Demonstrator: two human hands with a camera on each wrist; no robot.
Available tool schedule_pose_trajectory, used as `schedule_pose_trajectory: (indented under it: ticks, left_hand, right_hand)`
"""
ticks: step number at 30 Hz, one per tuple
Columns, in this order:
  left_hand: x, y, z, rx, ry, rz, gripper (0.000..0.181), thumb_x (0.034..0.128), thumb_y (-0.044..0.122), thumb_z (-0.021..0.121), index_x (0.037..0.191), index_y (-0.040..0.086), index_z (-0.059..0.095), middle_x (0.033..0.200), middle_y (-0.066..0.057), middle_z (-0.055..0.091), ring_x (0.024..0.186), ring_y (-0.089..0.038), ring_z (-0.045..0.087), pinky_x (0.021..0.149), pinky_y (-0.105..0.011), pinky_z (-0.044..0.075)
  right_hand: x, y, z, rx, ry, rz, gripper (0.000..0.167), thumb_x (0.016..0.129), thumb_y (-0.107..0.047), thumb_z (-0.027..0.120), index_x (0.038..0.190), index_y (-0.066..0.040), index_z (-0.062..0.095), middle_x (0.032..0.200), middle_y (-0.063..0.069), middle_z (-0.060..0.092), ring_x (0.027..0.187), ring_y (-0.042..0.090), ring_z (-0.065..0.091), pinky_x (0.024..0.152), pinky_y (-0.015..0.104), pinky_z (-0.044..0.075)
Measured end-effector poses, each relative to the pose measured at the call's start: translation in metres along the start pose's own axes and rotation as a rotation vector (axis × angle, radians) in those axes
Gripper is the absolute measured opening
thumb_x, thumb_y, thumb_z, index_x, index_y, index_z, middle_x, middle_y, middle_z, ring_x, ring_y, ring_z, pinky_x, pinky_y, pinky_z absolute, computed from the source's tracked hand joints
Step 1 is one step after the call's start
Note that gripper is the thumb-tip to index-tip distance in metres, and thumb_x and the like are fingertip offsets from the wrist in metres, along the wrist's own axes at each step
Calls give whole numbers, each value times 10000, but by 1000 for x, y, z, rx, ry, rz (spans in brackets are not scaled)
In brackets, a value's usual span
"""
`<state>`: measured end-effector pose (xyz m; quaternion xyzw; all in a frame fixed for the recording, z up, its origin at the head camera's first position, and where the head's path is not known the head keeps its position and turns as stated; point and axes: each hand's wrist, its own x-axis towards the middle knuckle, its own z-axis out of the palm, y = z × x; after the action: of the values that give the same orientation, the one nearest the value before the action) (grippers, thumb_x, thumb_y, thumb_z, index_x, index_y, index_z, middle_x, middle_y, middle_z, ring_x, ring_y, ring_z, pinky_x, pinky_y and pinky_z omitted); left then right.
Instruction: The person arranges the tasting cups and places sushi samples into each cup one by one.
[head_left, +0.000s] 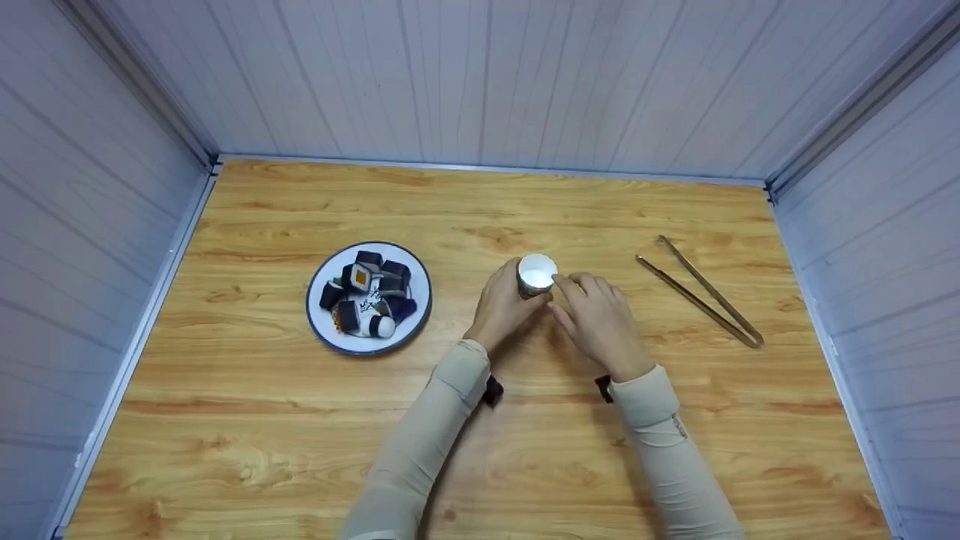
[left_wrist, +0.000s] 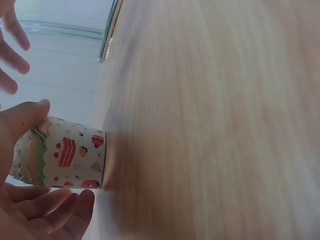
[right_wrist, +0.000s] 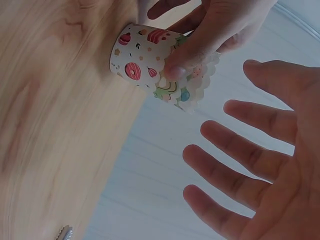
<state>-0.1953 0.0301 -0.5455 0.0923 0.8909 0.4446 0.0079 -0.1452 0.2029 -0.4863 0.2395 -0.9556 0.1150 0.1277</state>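
Upright on the table is a stack of paper cups [head_left: 536, 274] with scalloped rims, white inside; the left wrist view shows printed cakes and fruit on the cups [left_wrist: 75, 155]. My left hand [head_left: 501, 306] grips the stack, thumb on one side and fingers round the other; it also shows in the right wrist view, holding the cups [right_wrist: 142, 55]. Just right of the rim is my right hand [head_left: 600, 319], its fingers spread and slightly bent, holding nothing; the right wrist view shows a gap between this hand [right_wrist: 270, 145] and the cups.
A white plate with a blue rim [head_left: 322, 330] stands on the left, bearing several sushi-like pieces [head_left: 360, 277]. Metal tongs [head_left: 705, 296] lie on the right with their tips toward the back. Panel walls [head_left: 480, 82] enclose the wooden table [head_left: 262, 450] at the back and both sides.
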Motion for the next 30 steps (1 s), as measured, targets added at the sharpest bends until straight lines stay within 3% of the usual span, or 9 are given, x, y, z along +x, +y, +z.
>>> schedule_pose_trajectory:
  ticks: [6,12,16,25,30]
  left_hand:
    - [-4,-3,-3,23,26,19,570,874,332,782,1320,47,568,1225,-82,650,1147,-215,610,966,-368,496]
    - [-22,-3,-8,8,-19,11,551,875,269,782,1337,58,569,1246,-80,655,1164,-221,609,979,-373,493]
    - [-38,-2,-9,-13,-46,2,548,882,226,778,1358,66,560,1271,-73,644,1192,-214,591,1007,-365,475]
    - [-73,-2,-16,-19,-38,-9,543,861,185,790,1346,74,572,1280,-71,643,1195,-226,590,1022,-376,464]
    - [-83,-3,-17,-35,-17,-5,542,839,147,786,1335,74,579,1259,-71,653,1168,-229,603,1005,-389,475]
  right_hand:
    - [5,-2,7,29,42,-23,343,964,-208,686,1278,-75,650,1085,164,624,960,356,611,757,507,521]
    - [3,-8,15,46,82,-86,215,933,-156,721,1143,-105,720,945,109,616,824,304,593,657,462,493]
    - [-3,-15,14,89,67,-114,158,911,-144,748,1066,-113,751,893,79,606,781,269,569,640,435,467]
    - [-17,-32,15,125,-2,-186,65,892,-157,766,951,-132,765,794,8,561,697,216,518,603,367,394]
    - [-20,-37,14,131,-2,-221,43,893,-171,767,923,-142,766,779,-15,535,689,199,499,617,365,394]
